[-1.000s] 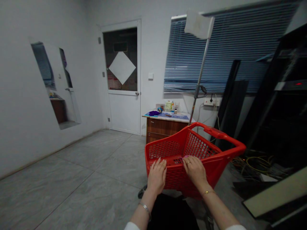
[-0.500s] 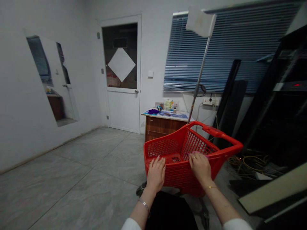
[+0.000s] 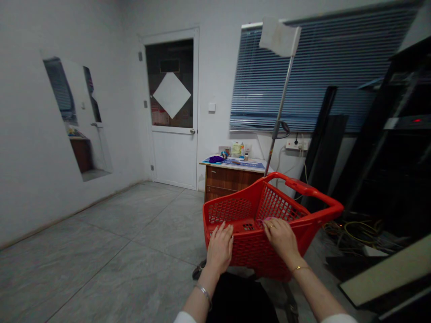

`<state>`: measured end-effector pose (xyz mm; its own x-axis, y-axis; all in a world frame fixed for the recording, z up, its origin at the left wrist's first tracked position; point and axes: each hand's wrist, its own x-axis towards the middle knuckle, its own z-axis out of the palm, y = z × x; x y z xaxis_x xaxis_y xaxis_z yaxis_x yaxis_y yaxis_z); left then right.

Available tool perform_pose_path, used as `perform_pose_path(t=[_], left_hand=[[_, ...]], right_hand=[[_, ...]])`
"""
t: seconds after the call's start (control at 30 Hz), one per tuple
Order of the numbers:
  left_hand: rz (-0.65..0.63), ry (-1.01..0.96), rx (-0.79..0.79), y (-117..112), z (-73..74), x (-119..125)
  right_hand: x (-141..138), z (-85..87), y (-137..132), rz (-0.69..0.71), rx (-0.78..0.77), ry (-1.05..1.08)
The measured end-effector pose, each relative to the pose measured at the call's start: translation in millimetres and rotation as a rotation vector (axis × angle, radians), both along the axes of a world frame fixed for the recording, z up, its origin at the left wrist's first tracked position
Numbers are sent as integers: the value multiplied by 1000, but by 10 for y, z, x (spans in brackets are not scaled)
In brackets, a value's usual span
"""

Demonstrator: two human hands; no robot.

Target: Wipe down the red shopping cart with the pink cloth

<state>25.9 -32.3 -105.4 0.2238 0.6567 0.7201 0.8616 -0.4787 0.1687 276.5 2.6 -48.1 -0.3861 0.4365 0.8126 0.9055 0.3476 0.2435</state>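
Observation:
A red plastic shopping cart (image 3: 303, 211) with mesh walls stands right in front of me on the grey tiled floor. My left hand (image 3: 220, 246) lies on the near rim at its left corner, fingers together and bent over the edge. My right hand (image 3: 281, 237), with a ring on it, grips the same rim further right, fingers curled into the basket. A small pinkish thing (image 3: 266, 220) shows at its fingertips; I cannot make out what it is. Both wrists wear bracelets.
A wooden desk (image 3: 232, 177) with bottles and papers stands against the far wall under the blue blinds (image 3: 303, 76). A metal pole with a white panel (image 3: 279, 107) rises behind the cart. A white door (image 3: 173, 112) is at the back. Dark shelving and cables (image 3: 357, 229) crowd the right.
The cart and both hands have shifted only slightly in view as my head moved. My right hand has slid a little along the rim; both hands stay on the cart.

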Motion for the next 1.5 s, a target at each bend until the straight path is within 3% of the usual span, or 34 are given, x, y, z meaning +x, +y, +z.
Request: perform_pose_path(t=[0.13, 0.2, 0.27, 0.37, 0.63, 0.77, 0.9, 1.1, 1.2, 1.3, 1.5], left_hand=[[-11, -8, -10, -3, 9, 12], [-10, -11, -7, -2, 13, 18], [-5, -15, -6, -2, 14, 22], [3, -20, -3, -4, 11, 28], [25, -19, 14, -7, 3, 38], [7, -5, 19, 1, 6, 5], [5, 8, 14, 11, 7, -23], [-6, 7, -15, 1, 8, 10], [2, -18, -24, -18, 12, 45], [6, -17, -18, -31, 12, 74], [21, 7, -16, -24, 1, 62]], right_hand=[[720, 331, 187, -194, -22, -53], [887, 421, 234, -255, -21, -45], [879, 423, 226, -282, -1, -35], [576, 290, 127, -267, 29, -20], [-833, -264, -155, 13, -3, 158], [-995, -381, -176, 120, 36, 186], [-530, -305, -96, 108, 52, 70], [676, 165, 142, -94, 69, -69], [921, 314, 191, -204, 74, -50], [670, 225, 138, -214, 74, -8], [-589, -298, -105, 29, 60, 98]])
